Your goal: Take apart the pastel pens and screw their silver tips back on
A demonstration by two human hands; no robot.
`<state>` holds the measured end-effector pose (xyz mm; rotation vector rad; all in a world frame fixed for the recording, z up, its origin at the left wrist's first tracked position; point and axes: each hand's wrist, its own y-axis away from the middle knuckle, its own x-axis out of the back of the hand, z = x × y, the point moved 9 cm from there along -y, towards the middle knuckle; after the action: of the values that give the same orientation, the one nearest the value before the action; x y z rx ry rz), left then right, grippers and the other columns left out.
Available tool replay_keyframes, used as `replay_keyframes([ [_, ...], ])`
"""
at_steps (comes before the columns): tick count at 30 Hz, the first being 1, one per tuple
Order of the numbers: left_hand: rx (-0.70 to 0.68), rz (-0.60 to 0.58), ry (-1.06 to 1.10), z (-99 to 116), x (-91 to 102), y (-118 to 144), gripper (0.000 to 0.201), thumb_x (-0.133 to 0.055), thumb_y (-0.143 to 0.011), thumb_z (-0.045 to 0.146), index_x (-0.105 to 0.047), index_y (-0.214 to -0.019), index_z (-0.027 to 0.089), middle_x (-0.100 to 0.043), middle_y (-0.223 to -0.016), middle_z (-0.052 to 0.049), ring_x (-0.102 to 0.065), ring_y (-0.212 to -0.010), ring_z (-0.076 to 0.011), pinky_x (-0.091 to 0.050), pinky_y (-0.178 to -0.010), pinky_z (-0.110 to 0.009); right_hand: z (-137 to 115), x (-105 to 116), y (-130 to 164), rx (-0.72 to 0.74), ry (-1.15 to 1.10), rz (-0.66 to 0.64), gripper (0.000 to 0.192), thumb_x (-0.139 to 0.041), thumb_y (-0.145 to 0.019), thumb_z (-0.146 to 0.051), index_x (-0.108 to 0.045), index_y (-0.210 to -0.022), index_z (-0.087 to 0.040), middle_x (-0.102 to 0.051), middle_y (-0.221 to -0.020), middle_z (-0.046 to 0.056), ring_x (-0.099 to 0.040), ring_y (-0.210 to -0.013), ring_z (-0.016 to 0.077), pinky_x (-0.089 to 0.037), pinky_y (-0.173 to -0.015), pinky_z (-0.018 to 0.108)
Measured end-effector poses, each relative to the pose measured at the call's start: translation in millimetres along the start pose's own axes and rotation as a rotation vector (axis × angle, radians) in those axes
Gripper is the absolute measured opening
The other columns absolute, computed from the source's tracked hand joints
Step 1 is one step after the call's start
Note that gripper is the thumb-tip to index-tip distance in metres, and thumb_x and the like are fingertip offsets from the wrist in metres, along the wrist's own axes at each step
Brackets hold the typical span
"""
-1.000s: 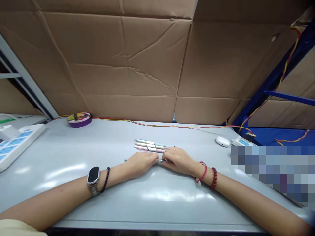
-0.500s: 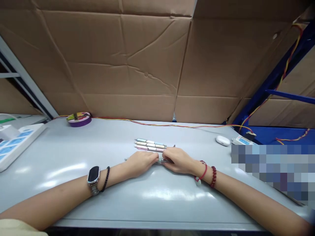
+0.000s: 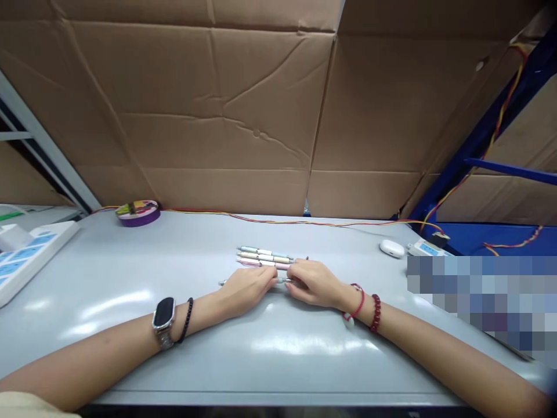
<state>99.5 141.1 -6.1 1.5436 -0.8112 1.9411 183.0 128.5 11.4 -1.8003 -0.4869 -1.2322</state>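
Left hand (image 3: 248, 287), in the head view, closes around a slim pen (image 3: 282, 280) while the right hand (image 3: 315, 283) curls at its tip, though whether it grips cannot be told; just beyond, three pens (image 3: 265, 257) lie on the grey table (image 3: 195, 360); the gap between the hands looks slightly wider than half a second ago
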Motion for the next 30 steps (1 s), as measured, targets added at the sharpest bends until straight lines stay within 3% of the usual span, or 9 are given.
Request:
replay_keyframes([
  [13,-0.017,0.045,-0.051,1.5,4.1,0.9,0.027,-0.025,-0.095,0.028,-0.048,-0.084,0.019,-0.052,-0.085,-0.002,-0.051,-0.065,-0.0165,-0.035,-0.054,-0.025,-5.5,5.4,0.3,0.059,0.039,0.061,0.015,-0.040,-0.086,-0.025,-0.045,-0.074,-0.019,-0.051,-0.063,0.001,-0.042,-0.055,0.0137,-0.033,-0.050,0.024],
  [17,-0.033,0.056,-0.048,2.1,5.3,2.1,0.034,-0.032,-0.093,0.041,-0.052,-0.076,0.018,-0.049,-0.083,-0.002,-0.049,-0.061,-0.0144,-0.034,-0.052,-0.024,-12.6,7.1,0.7,0.130,0.064,0.075,0.024,-0.034,-0.093,-0.028,-0.047,-0.075,-0.018,-0.053,-0.063,0.002,-0.043,-0.055,0.0137,-0.034,-0.051,0.025],
  [23,-0.032,0.068,-0.039,1.0,5.0,2.5,0.039,-0.041,-0.088,0.038,-0.054,-0.059,0.016,-0.049,-0.073,-0.001,-0.045,-0.055,-0.0118,-0.029,-0.049,-0.024,-23.6,6.3,1.9,0.232,0.123,0.071,0.035,-0.031,-0.096,-0.030,-0.050,-0.069,-0.019,-0.051,-0.059,0.002,-0.041,-0.053,0.0143,-0.031,-0.049,0.027],
  [30,-0.043,0.115,-0.013,2.5,9.0,3.3,0.036,-0.040,-0.087,0.034,-0.054,-0.059,0.017,-0.051,-0.074,-0.001,-0.047,-0.058,-0.0122,-0.031,-0.051,-0.024,-22.2,10.3,0.7,0.185,0.155,0.122,0.031,-0.034,-0.096,-0.028,-0.052,-0.072,-0.019,-0.052,-0.062,0.003,-0.043,-0.059,0.0159,-0.029,-0.053,0.029],
])
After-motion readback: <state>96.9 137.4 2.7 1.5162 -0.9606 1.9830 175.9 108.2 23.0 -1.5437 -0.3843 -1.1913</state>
